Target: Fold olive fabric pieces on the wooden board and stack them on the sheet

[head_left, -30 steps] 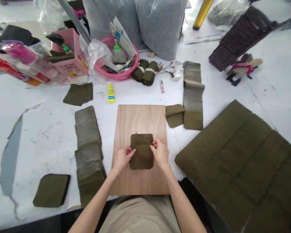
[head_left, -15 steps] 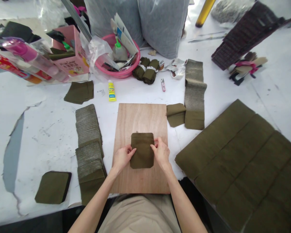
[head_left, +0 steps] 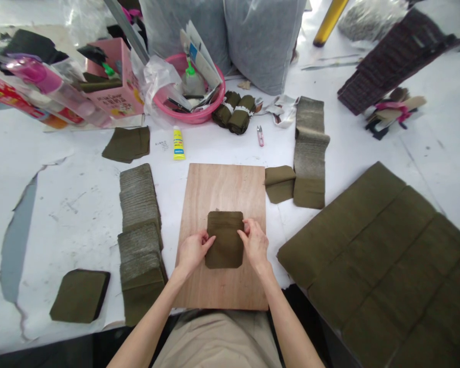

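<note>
An olive-green fabric piece point(head_left: 225, 245) with clipped corners lies over the lower half of a wooden board point(head_left: 226, 186). My left hand point(head_left: 193, 249) pinches its left edge between thumb and fingers. On the opposite edge, slightly higher, my right hand point(head_left: 255, 240) pinches the cloth in the same way. Folds run across the upper part of the piece. What lies beneath it is hidden. Left of the board rests a long row of overlapping olive fabric pieces point(head_left: 141, 245), and a neat stack of cut pieces point(head_left: 80, 296) sits further left.
Large olive fabric panels point(head_left: 383, 255) cover the right side. Behind the board are a yellow tube point(head_left: 178, 144), small pink thread snips point(head_left: 260, 136), rolled olive bundles point(head_left: 240, 115) and a pink basket point(head_left: 199, 116). Fabric strips point(head_left: 309, 153) lie right of the board; a pink box point(head_left: 117, 97) stands back left.
The camera view has shifted slightly. Both hands keep their pinch on the fabric piece, which stays in the same place on the board.
</note>
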The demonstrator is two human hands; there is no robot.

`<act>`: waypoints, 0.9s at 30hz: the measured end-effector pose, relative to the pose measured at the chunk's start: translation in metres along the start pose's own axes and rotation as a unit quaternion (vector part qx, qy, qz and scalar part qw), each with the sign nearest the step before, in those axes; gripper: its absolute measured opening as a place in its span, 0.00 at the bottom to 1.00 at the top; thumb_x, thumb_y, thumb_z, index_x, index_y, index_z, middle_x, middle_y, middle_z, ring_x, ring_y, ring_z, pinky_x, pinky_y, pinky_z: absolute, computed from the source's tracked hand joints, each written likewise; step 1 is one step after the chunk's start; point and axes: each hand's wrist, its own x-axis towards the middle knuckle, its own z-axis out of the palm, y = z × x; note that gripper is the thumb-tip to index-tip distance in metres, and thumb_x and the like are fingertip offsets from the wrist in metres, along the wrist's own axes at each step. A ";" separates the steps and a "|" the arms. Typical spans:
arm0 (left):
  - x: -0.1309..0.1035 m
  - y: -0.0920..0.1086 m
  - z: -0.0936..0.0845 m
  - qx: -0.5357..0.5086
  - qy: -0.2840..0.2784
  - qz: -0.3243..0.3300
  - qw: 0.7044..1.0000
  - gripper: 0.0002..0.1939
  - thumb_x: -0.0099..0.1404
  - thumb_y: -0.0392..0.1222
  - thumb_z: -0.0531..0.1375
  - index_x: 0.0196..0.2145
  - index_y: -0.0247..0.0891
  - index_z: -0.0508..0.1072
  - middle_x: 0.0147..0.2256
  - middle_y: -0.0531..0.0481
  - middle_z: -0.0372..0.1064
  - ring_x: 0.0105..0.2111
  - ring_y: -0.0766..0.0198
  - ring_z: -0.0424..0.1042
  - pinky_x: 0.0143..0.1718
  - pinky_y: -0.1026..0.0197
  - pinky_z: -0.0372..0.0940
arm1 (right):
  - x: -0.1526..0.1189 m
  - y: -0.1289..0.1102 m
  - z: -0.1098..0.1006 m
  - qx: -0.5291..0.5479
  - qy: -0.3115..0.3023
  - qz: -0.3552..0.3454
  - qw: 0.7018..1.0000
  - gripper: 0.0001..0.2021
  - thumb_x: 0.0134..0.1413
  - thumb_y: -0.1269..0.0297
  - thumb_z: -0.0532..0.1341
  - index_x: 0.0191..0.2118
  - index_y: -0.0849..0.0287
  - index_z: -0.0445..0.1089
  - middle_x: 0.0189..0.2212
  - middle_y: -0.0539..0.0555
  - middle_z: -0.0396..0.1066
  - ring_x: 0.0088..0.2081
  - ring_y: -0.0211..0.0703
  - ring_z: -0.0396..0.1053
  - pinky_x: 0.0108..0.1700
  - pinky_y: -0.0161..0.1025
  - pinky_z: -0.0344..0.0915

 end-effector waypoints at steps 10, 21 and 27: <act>-0.002 0.006 -0.005 0.003 0.015 -0.007 1.000 0.12 0.62 0.50 0.58 0.29 0.40 0.65 0.21 0.56 0.66 0.22 0.66 0.65 0.24 0.64 0.50 | 0.011 -0.003 -0.001 -0.007 -0.034 0.004 0.999 0.07 0.53 0.66 0.59 0.40 0.54 0.66 0.31 0.47 0.65 0.30 0.38 0.65 0.33 0.36 0.59; 0.000 0.016 -0.014 0.106 0.106 0.151 0.977 0.19 0.60 0.40 0.61 0.49 0.37 0.64 0.45 0.43 0.65 0.44 0.54 0.67 0.44 0.56 0.63 | 0.035 -0.006 -0.011 -0.081 -0.133 0.014 0.988 0.05 0.48 0.67 0.64 0.27 0.55 0.67 0.25 0.45 0.67 0.28 0.38 0.64 0.30 0.35 0.52; 0.013 0.023 -0.024 0.140 0.072 0.263 0.952 0.26 0.59 0.32 0.60 0.54 0.39 0.62 0.51 0.41 0.62 0.53 0.50 0.61 0.53 0.48 0.60 | 0.017 -0.005 -0.012 -0.036 -0.094 -0.073 0.992 0.05 0.49 0.73 0.58 0.31 0.55 0.64 0.31 0.47 0.66 0.33 0.39 0.64 0.34 0.34 0.57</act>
